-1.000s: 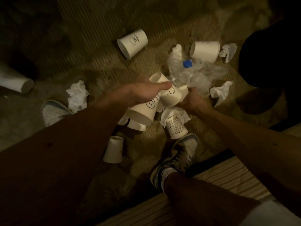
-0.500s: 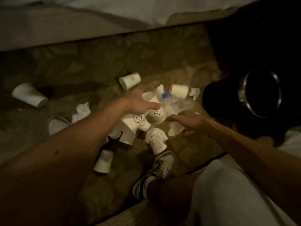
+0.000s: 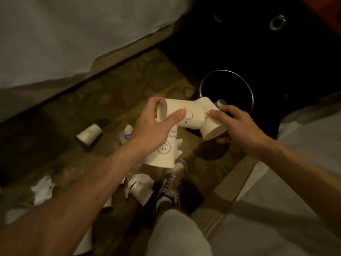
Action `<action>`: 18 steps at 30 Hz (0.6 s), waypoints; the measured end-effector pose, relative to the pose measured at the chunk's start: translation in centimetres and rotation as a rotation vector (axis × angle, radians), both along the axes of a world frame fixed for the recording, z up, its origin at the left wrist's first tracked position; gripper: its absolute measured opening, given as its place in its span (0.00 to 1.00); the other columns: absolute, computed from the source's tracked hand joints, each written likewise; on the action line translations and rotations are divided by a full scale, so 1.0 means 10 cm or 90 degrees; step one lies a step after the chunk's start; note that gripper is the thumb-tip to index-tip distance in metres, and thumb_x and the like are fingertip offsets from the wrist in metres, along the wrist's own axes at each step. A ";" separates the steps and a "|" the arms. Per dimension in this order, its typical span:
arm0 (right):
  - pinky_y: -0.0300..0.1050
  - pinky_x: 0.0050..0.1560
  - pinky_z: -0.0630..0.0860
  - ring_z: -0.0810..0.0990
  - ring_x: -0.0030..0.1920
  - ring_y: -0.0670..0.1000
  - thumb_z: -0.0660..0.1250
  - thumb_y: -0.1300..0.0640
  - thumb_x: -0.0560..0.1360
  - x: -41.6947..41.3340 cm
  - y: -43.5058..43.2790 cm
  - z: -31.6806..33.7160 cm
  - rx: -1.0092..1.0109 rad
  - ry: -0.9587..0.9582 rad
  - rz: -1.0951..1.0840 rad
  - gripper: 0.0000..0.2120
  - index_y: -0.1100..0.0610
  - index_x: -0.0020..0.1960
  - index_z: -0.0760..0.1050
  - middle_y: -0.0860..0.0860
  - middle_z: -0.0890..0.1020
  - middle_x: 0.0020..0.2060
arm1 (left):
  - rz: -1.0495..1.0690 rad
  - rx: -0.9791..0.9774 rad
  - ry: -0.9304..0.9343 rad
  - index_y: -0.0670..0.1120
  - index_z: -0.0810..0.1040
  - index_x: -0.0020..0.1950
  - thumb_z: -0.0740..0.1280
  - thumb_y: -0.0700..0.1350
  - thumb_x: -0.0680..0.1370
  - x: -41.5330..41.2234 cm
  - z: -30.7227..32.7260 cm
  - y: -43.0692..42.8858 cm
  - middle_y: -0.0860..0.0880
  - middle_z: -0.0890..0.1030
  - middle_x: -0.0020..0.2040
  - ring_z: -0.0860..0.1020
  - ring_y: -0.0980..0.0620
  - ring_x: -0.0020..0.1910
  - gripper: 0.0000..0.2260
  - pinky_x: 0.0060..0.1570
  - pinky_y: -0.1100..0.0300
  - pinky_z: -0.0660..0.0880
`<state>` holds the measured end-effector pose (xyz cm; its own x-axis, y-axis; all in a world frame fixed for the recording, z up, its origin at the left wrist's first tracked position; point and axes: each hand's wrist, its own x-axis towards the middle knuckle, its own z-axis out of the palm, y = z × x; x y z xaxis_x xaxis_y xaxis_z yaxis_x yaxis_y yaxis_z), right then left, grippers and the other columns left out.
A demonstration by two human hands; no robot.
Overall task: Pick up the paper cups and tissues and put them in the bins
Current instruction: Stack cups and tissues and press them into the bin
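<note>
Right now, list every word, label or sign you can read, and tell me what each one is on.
No word reads clearly.
On the smiley cup under the left hand: a blue smiley sign; blue lettering above it, too blurred to read.
On the doodle cup that hand grips: a black outline doodle, no letters.
On the third cup in the right hand: faint marks, unreadable.
On the floor cup: dark print, too blurred.

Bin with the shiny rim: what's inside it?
Only blackness shows inside the bin; it is too dark to tell any contents. The held paper cups cover part of its near edge.
</note>
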<state>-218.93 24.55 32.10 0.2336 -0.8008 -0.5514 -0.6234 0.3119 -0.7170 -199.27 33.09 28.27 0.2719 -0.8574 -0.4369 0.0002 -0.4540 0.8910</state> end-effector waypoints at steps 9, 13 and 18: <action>0.38 0.36 0.74 0.73 0.40 0.44 0.67 0.38 0.74 -0.82 -1.16 -0.46 -0.271 0.179 0.023 0.21 0.51 0.58 0.66 0.47 0.72 0.49 | 0.014 -0.094 -0.046 0.54 0.70 0.60 0.71 0.58 0.75 -0.92 -0.32 -1.57 0.54 0.82 0.51 0.84 0.59 0.39 0.18 0.32 0.65 0.78; 0.49 0.45 0.79 0.77 0.51 0.53 0.68 0.38 0.74 -0.89 -1.35 -0.65 -0.238 0.209 -0.026 0.27 0.53 0.63 0.66 0.53 0.75 0.57 | -0.005 -0.122 -0.094 0.55 0.70 0.64 0.70 0.57 0.76 -1.10 -0.58 -1.95 0.51 0.82 0.54 0.84 0.54 0.48 0.20 0.44 0.53 0.83; 0.42 0.35 0.69 0.74 0.49 0.52 0.66 0.40 0.75 -0.91 -1.40 -0.81 -0.111 0.230 0.030 0.29 0.52 0.70 0.66 0.52 0.73 0.58 | -0.048 -0.163 -0.156 0.50 0.69 0.67 0.70 0.56 0.77 -1.41 -0.92 -2.27 0.57 0.80 0.54 0.81 0.63 0.50 0.23 0.49 0.63 0.80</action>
<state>-228.00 10.54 24.05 0.0887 -0.8825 -0.4618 -0.8559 0.1696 -0.4886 -213.35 10.38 19.02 0.2731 -0.9524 -0.1354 -0.2527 -0.2068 0.9452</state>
